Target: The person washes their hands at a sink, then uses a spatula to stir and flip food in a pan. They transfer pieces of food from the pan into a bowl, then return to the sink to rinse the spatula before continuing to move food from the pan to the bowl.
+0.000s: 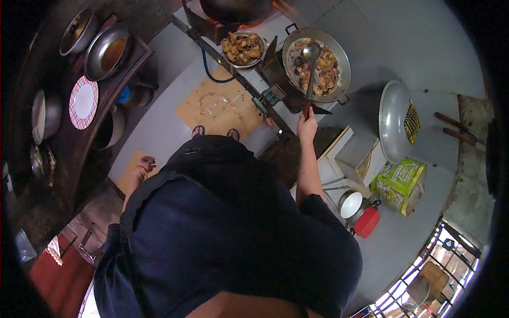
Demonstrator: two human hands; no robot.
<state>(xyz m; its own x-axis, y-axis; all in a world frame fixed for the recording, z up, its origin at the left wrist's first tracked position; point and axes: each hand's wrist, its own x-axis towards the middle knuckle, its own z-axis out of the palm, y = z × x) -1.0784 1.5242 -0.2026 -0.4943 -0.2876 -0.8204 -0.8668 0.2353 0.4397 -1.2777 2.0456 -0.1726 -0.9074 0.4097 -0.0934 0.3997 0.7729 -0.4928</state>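
My right hand [307, 128] is closed around the handle of a long metal ladle [311, 71]. The ladle's round bowl rests over browned pieces of food [324, 66] in a wide two-handled wok [345, 79]. That wok sits on a dark stove stand [281, 79]. Down at my left side hangs my left hand [146, 163], its fingers loosely bent and apart, with nothing visible in them. A metal bowl [245, 65] heaped with browned fried pieces [241, 47] stands left of the wok.
Another dark wok [233, 9] sits over glowing fire at the top. A blue hose [205, 66] loops beside the stove. Pans and a plaid-rimmed plate [84, 103] lie on the left shelf. A large metal lid [389, 122] and a green bag [398, 183] are at right.
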